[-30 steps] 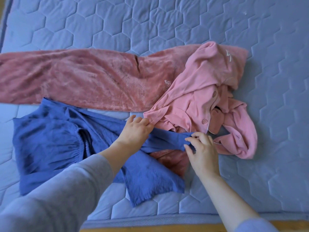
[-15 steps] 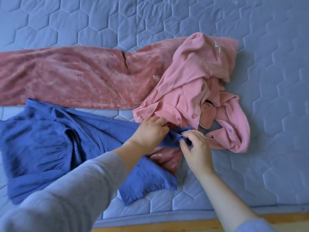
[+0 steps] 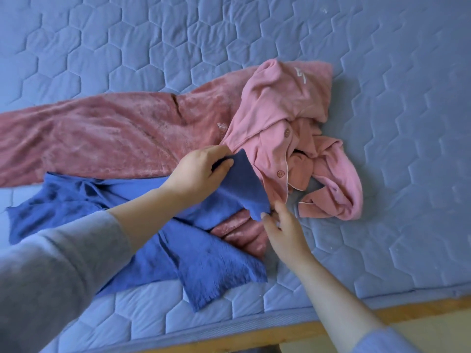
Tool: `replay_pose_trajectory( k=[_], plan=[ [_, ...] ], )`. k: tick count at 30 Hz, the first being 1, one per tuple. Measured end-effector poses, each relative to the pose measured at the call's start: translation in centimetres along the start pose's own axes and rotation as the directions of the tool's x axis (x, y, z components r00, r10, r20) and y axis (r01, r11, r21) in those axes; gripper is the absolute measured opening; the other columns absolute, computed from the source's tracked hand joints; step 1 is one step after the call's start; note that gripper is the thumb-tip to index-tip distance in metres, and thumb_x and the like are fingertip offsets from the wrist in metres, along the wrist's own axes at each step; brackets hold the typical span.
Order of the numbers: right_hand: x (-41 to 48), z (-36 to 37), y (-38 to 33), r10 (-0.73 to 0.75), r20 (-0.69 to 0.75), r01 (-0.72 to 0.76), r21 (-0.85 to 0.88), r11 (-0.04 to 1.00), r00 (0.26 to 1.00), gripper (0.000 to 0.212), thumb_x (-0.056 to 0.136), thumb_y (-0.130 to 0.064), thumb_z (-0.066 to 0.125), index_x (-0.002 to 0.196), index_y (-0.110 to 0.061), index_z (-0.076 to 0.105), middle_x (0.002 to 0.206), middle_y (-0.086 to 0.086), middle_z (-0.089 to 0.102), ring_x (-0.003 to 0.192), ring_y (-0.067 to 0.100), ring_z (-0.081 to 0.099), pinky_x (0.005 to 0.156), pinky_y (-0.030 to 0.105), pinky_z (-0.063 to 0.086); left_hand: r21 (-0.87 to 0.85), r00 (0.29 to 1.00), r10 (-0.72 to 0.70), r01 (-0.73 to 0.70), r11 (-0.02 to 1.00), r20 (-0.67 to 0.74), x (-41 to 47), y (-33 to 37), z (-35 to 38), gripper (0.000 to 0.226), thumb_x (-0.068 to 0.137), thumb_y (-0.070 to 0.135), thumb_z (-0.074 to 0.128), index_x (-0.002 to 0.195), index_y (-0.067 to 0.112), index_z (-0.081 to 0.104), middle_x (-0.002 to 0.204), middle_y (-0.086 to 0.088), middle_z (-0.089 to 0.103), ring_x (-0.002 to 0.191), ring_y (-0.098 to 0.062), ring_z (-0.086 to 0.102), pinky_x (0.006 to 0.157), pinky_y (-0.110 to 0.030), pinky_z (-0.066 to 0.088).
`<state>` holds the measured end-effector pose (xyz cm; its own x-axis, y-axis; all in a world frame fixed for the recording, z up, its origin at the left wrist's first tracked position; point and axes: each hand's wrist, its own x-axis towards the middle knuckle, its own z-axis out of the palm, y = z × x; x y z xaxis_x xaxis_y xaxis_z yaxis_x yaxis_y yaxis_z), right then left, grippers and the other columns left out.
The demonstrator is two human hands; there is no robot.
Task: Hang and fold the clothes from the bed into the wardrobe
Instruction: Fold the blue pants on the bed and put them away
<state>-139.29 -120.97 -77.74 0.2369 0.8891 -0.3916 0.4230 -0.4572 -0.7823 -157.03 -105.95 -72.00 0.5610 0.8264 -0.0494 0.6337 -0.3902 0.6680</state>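
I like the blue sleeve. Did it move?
Yes. The blue sleeve spread upward along the edge of the pink shirt, pulled by the left hand.

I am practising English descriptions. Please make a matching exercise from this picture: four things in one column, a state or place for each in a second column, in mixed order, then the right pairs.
Things
1. blue garment
2. pink buttoned shirt
3. plush rose trousers
4. wooden bed frame

States or places
A. crumpled in a heap
B. runs along the near edge of the mattress
C. one end held in the left hand
D. stretched out long toward the left of the picture

Pairs: 1-C, 2-A, 3-D, 4-B
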Motion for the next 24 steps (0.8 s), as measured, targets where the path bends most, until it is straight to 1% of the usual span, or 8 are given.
replay_pose_trajectory(
  k=[3, 8, 13, 16, 17, 20, 22, 24],
  plan=[
    [-1.4, -0.4, -1.2, 0.058, -0.104, -0.047, 0.104, 0.993, 0.993, 0.013, 0.093, -0.010, 0.057, 0.094, -0.023, 0.057, 0.065, -0.011, 0.061, 0.062, -0.007, 0.058, 0.059, 0.006, 0.039, 0.017, 0.999, 0.001, 0.000, 1.000, -0.041, -0.2, -0.2, -1.0, 0.008, 0.093, 0.010, 0.055, 0.091, 0.007, 0.061, 0.075, 0.004, 0.052, 0.070, -0.020, 0.046, 0.063, -0.030, 0.032],
    [-5.2, -1.4, -2.8, 0.088, -0.021, -0.079, 0.259, 0.963, 0.996, 0.023, 0.093, -0.004, 0.059, 0.084, -0.026, 0.061, 0.066, -0.011, 0.070, 0.052, -0.001, 0.059, 0.053, 0.010, 0.044, 0.018, 0.999, 0.009, -0.008, 1.000, -0.038, -1.7, -0.3, -2.0, 0.008, 0.092, 0.011, 0.056, 0.091, 0.009, 0.063, 0.081, 0.003, 0.055, 0.076, -0.014, 0.046, 0.065, -0.026, 0.031],
    [-7.6, -3.0, -2.3, 0.111, 0.027, -0.114, 0.162, 0.980, 0.993, 0.014, 0.091, -0.008, 0.061, 0.088, -0.022, 0.064, 0.073, 0.000, 0.071, 0.066, 0.007, 0.062, 0.066, 0.029, 0.049, 0.038, 0.996, 0.086, -0.087, 0.995, 0.037, -2.4, 1.1, -1.9, 0.009, 0.092, 0.009, 0.055, 0.092, 0.009, 0.065, 0.084, 0.004, 0.053, 0.077, -0.015, 0.046, 0.067, -0.027, 0.034],
    [-8.2, -3.1, -1.4, 0.124, -0.014, -0.120, 0.167, 0.979, 0.992, 0.014, 0.094, -0.013, 0.059, 0.089, -0.026, 0.060, 0.084, -0.005, 0.067, 0.080, 0.007, 0.061, 0.074, 0.024, 0.047, 0.075, 0.990, 0.129, -0.132, 0.988, 0.051, -1.6, 2.0, -1.7, 0.011, 0.093, 0.008, 0.053, 0.093, 0.005, 0.064, 0.086, -0.004, 0.058, 0.079, -0.023, 0.051, 0.069, -0.033, 0.040],
    [-8.1, -2.8, -1.0, 0.158, -0.059, -0.141, 0.224, 0.964, 0.986, 0.015, 0.096, -0.013, 0.055, 0.090, -0.026, 0.057, 0.089, -0.002, 0.066, 0.085, 0.011, 0.061, 0.079, 0.027, 0.048, 0.087, 0.990, 0.132, -0.136, 0.987, 0.045, -1.2, 2.1, -1.4, 0.012, 0.093, 0.007, 0.052, 0.093, 0.004, 0.064, 0.088, -0.007, 0.059, 0.080, -0.026, 0.052, 0.070, -0.035, 0.040],
    [-6.3, -1.2, 0.2, 0.336, -0.173, -0.239, 0.422, 0.875, 0.926, 0.014, 0.098, -0.009, 0.049, 0.091, -0.019, 0.056, 0.096, 0.011, 0.063, 0.091, 0.021, 0.060, 0.088, 0.041, 0.054, 0.143, 0.997, 0.052, -0.059, 0.988, 0.052, 0.7, 2.1, 0.5, 0.016, 0.095, 0.008, 0.048, 0.097, 0.003, 0.063, 0.095, -0.014, 0.061, 0.087, -0.032, 0.054, 0.074, -0.041, 0.044],
    [-4.5, 0.1, 1.0, 0.417, -0.164, -0.284, 0.513, 0.810, 0.894, 0.010, 0.096, -0.006, 0.054, 0.099, -0.015, 0.056, 0.093, 0.011, 0.061, 0.084, 0.018, 0.059, 0.083, 0.041, 0.056, 0.191, 0.996, -0.056, 0.042, 0.981, 0.067, 2.2, 1.6, 2.0, 0.019, 0.096, 0.010, 0.045, 0.100, 0.003, 0.062, 0.100, -0.016, 0.060, 0.091, -0.035, 0.054, 0.077, -0.044, 0.044],
    [-3.0, 1.3, 2.0, 0.449, -0.117, -0.316, 0.557, 0.768, 0.886, 0.022, 0.091, -0.003, 0.061, 0.110, -0.014, 0.058, 0.087, 0.005, 0.063, 0.078, 0.013, 0.061, 0.081, 0.036, 0.054, 0.232, 0.990, -0.119, 0.101, 0.968, 0.069, 3.8, 0.8, 3.4, 0.021, 0.097, 0.011, 0.043, 0.103, 0.002, 0.062, 0.104, -0.018, 0.060, 0.094, -0.037, 0.055, 0.078, -0.044, 0.045]
  ],
)
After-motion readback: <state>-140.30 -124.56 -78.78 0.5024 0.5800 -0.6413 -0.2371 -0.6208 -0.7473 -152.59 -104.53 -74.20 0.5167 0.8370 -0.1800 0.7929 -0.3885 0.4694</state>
